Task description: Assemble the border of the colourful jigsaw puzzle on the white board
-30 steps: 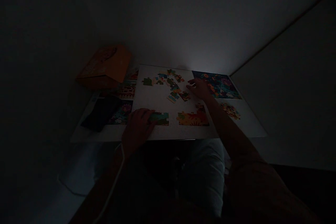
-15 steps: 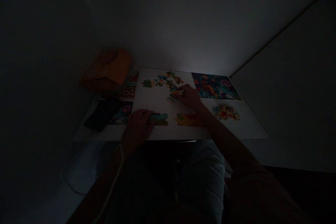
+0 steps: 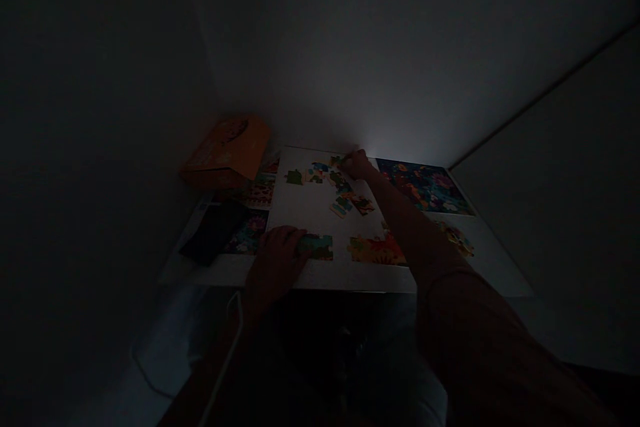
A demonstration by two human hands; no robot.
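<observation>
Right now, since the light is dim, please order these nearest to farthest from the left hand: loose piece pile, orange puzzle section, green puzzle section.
From the left hand:
1. Green puzzle section, at its fingers.
2. Orange puzzle section, farther right.
3. Loose piece pile, beyond the right forearm.

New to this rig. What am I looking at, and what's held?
No robot: these are a person's bare hands, seen by one head-worn camera looking forward and down. It's dark. On the white table lie scattered puzzle pieces, a partly hidden pile, a colourful sheet and an orange box. The left hand rests beside the green pieces near the front edge. The right hand is at the far pieces; whether it grips one, I can't tell.
</observation>
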